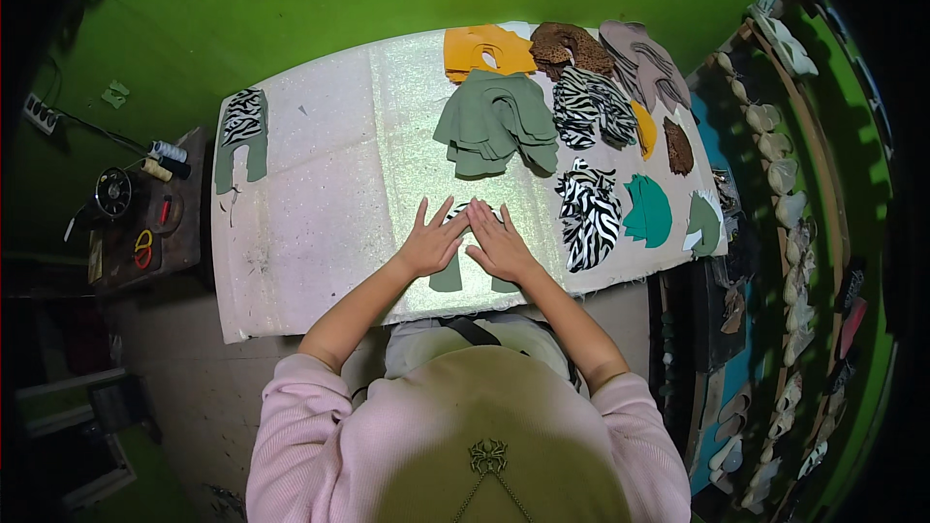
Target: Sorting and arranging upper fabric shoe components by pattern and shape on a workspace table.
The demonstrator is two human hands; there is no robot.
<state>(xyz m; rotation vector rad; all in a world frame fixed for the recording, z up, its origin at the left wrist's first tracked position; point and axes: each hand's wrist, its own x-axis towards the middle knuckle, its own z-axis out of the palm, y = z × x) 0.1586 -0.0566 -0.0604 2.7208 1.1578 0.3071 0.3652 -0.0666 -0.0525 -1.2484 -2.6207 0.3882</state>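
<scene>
Both of my hands lie flat on a U-shaped grey-green cut piece (446,277), its two legs pointing toward me. A bit of black-and-white zebra-print material (458,211) shows at its curved far end, mostly covered by my fingers. My left hand (433,240) has its fingers stretched and spread. My right hand (498,240) is stretched out too, its fingertips meeting those of the left. Just beyond them sits a stack of grey-green cut pieces (494,124). At the table's far left, a zebra piece (244,114) lies against a grey-green U-shaped piece (257,161).
The pale table (310,223) also bears yellow pieces (475,48), leopard-print pieces (570,48), zebra piles (591,218) and teal pieces (649,210). Left stands a dark machine table (179,203) with thread spools (167,151) and scissors (143,248). Shoe racks (790,232) line the right.
</scene>
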